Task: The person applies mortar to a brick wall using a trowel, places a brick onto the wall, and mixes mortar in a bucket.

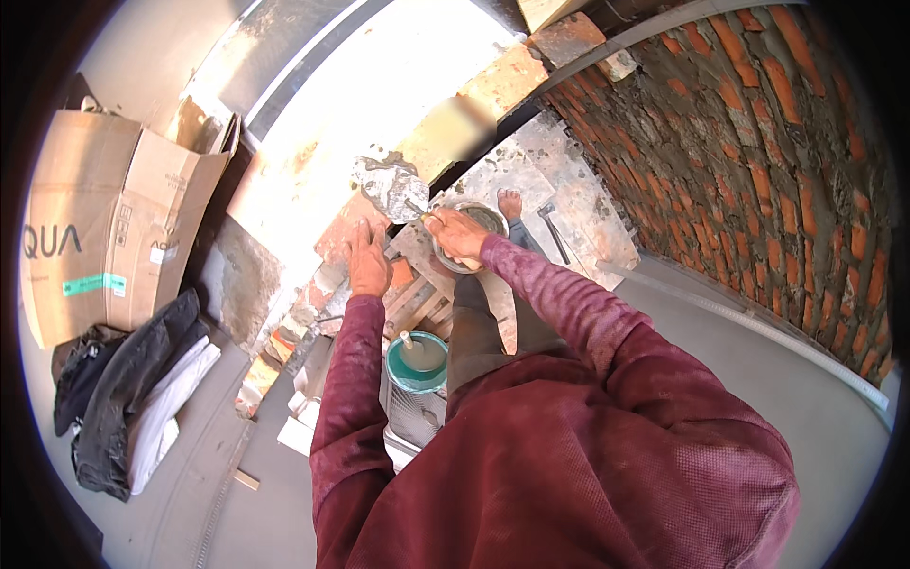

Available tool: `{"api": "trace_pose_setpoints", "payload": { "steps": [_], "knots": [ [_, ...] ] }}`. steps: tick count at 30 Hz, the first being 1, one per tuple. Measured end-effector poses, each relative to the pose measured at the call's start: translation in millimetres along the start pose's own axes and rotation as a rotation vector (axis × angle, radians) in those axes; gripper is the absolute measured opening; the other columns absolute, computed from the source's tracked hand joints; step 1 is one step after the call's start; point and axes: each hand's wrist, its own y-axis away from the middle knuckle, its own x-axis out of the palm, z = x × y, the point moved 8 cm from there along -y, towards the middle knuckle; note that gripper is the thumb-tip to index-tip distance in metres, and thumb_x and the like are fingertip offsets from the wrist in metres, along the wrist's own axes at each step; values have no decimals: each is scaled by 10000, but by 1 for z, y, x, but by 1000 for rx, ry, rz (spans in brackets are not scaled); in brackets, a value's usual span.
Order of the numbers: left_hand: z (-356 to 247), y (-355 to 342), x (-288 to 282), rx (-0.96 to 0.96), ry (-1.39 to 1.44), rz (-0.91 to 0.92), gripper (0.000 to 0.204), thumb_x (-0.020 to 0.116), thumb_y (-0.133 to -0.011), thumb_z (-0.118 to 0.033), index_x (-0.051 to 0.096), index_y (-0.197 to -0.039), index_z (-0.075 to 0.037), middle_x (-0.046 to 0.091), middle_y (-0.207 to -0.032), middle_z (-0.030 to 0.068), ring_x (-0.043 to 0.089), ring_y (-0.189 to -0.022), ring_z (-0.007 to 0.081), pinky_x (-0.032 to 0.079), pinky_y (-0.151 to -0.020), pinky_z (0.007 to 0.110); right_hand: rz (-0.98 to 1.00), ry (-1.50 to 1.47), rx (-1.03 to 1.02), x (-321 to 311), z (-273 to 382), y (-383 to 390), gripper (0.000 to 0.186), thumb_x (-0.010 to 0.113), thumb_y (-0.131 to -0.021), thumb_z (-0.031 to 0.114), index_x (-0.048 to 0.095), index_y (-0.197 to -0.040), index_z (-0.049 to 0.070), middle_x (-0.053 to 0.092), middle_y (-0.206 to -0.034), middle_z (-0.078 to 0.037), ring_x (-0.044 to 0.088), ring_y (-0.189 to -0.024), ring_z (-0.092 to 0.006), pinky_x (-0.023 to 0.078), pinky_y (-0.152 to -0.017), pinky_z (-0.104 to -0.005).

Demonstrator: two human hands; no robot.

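My right hand (457,235) is closed around the handle of a trowel. The trowel's blade (406,197) points away to the left, over wet grey mortar (381,178) on top of the low brickwork. Flat on a reddish brick (346,226) next to that mortar lies my left hand (369,263), its fingers stretched out and holding nothing. Partly hidden under my right hand and forearm is a round bucket of grey mortar (485,217). Closer to my body, a teal bucket (417,384) contains cloudy liquid and a pale upright object.
A rough brick wall (749,142) rises on the right. On the slab beside my bare foot (509,203) lies a dark-handled tool (555,235). Cardboard boxes (123,218) and dark clothes (142,389) are at the left. Stacked bricks (417,308) stand beside my legs.
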Motion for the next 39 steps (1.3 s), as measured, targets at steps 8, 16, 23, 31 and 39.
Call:
{"api": "trace_pose_setpoints", "payload": {
  "steps": [8, 16, 23, 31, 39],
  "knots": [
    [-12, -3, -5, -7, -26, 20, 624, 587, -773, -50, 464, -1385, -56, 341, -1481, 258, 327, -1375, 395, 246, -1127, 548, -441, 586, 22, -144, 3, 49, 297, 484, -960, 258, 547, -1093, 0, 620, -990, -261, 620, -902, -439, 491, -771, -517],
    [-29, -1, -5, -77, -99, 19, 692, 594, -760, -59, 404, -1425, -34, 342, -1481, 259, 341, -1363, 409, 252, -1126, 531, -558, 974, -205, -209, 7, 45, 377, 562, -876, 119, 543, -1250, 74, 573, -1055, -163, 604, -989, -355, 517, -782, -468],
    [-37, 7, -1, -214, -47, -142, 651, 573, -794, -61, 422, -1427, -67, 328, -1519, 193, 308, -1401, 367, 210, -1128, 590, -484, 869, -430, -247, 2, 73, 350, 565, -901, 153, 544, -1229, 34, 576, -981, -189, 610, -866, -394, 508, -721, -474],
    [-156, 181, 213, -343, 577, 232, 747, 645, -880, -418, 384, -1425, 21, 337, -1487, 264, 316, -1380, 400, 249, -1149, 411, 386, 1218, 22, -145, -207, 58, 367, 529, -886, 115, 495, -1230, -11, 614, -1116, -271, 649, -992, -392, 524, -846, -441],
    [-224, 285, 314, -583, 439, 655, 709, 698, -767, -460, 509, -1382, -163, 281, -1549, 124, 197, -1420, 432, 221, -1120, 615, 295, 1578, -122, -7, -435, -114, 433, 467, -905, 150, 490, -1292, -41, 586, -1217, -245, 660, -1021, -343, 531, -866, -411]
  ]
}}
